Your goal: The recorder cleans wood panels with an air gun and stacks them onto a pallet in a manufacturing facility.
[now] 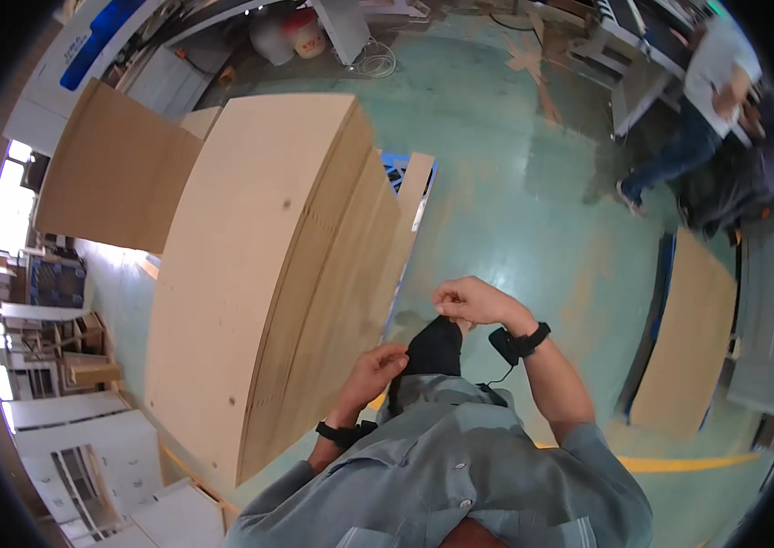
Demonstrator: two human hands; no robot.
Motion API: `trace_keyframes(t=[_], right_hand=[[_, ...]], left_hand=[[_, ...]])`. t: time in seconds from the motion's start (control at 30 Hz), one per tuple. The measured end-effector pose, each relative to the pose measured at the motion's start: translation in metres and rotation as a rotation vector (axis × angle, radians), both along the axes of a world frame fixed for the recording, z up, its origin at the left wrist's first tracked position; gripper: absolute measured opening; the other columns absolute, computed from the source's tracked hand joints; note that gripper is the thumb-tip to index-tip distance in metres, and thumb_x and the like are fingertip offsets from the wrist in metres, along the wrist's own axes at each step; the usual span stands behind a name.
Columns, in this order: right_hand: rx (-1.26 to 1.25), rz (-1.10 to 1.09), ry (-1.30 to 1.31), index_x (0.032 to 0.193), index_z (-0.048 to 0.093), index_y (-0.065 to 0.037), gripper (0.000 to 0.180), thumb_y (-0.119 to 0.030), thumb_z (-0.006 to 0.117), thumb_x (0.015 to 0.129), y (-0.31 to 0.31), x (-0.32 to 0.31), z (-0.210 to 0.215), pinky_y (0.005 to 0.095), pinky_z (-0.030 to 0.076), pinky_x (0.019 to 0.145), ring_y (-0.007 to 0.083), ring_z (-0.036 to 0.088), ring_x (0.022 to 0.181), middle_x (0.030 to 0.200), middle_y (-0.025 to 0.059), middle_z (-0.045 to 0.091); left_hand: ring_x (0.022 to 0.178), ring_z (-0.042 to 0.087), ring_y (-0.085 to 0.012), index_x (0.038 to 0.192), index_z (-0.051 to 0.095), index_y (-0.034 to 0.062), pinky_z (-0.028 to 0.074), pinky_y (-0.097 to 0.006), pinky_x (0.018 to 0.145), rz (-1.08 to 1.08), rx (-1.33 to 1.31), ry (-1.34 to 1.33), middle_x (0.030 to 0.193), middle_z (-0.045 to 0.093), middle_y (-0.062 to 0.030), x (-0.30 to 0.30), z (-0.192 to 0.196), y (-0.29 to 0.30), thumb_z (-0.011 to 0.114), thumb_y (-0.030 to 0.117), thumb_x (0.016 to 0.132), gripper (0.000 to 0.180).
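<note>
My right hand (478, 301) is held out in front of my body, above my black trouser leg (437, 349). Its fingers are curled into a pinch, and whatever lies between them is hidden or too small to name. Lower and to the left, my left hand (376, 373) has its fingers bent and drawn together beside the same leg. I cannot make out anything in it. A black band with a small box (519, 342) sits on my right wrist, and a dark band (341, 433) is on my left. Close to my left hand rises a tall stack of wooden panels (222, 247).
Under the stack's far end shows a blue pallet (396, 169). Another board stack (686, 338) stands at the right. A person (711, 82) works beside machinery at the far right, with another dark-clothed figure close by. A brown panel (117, 169) leans at the far left.
</note>
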State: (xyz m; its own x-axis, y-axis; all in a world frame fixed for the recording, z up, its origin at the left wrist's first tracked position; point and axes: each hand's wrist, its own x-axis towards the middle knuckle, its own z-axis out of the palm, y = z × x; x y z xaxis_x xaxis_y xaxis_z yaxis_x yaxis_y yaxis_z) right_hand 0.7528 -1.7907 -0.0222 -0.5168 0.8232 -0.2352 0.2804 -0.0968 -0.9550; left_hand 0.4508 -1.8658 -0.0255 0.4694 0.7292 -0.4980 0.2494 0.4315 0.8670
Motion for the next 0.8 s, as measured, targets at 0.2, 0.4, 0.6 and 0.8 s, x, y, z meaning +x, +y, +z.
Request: trace_keyframes(t=[0.2,0.4,0.6,0.8], right_hand=[[-0.310,-0.123,0.091,0.102,0.066,-0.001,0.016,-0.016,0.064,0.096,0.107,0.101,0.010,0.0261,0.052,0.062,0.0090,0.064,0.069,0.078,0.0015,0.065],[-0.317,0.086,0.126,0.105,0.065,-0.003,0.017,-0.018,0.062,0.098,0.262,0.135,0.008,0.0247,0.051,0.061,0.0093,0.065,0.071,0.084,0.0005,0.067],[-0.148,0.373,0.190,0.100,0.064,-0.004,0.020,-0.024,0.061,0.099,0.428,0.100,0.019,0.0246,0.051,0.063,0.0084,0.064,0.070,0.085,-0.0004,0.067],[-0.131,0.595,0.347,0.099,0.064,-0.002,0.024,-0.026,0.060,0.100,0.521,-0.013,0.049,0.0250,0.051,0.067,0.0083,0.063,0.075,0.085,0.0007,0.066]], left_hand=[[0.102,0.065,-0.0146,0.128,0.062,0.0011,0.053,-0.030,0.090,0.202,0.096,0.006,0.109,0.070,-0.0081,0.081,0.047,0.113,0.064,0.010,0.098,0.031],[0.105,0.064,-0.0163,0.136,0.055,0.0021,0.053,-0.031,0.091,0.613,-0.001,-0.035,0.113,0.068,-0.0098,0.136,0.085,0.180,0.063,0.011,0.098,0.039],[0.107,0.063,-0.0183,0.144,0.044,-0.0003,0.053,-0.033,0.091,1.141,0.062,-0.037,0.118,0.066,-0.0117,0.203,0.082,0.228,0.062,0.009,0.098,0.050],[0.105,0.064,-0.0202,0.145,0.038,-0.0023,0.053,-0.034,0.091,1.634,0.093,-0.077,0.119,0.064,-0.0128,0.258,0.083,0.261,0.063,0.009,0.096,0.056]])
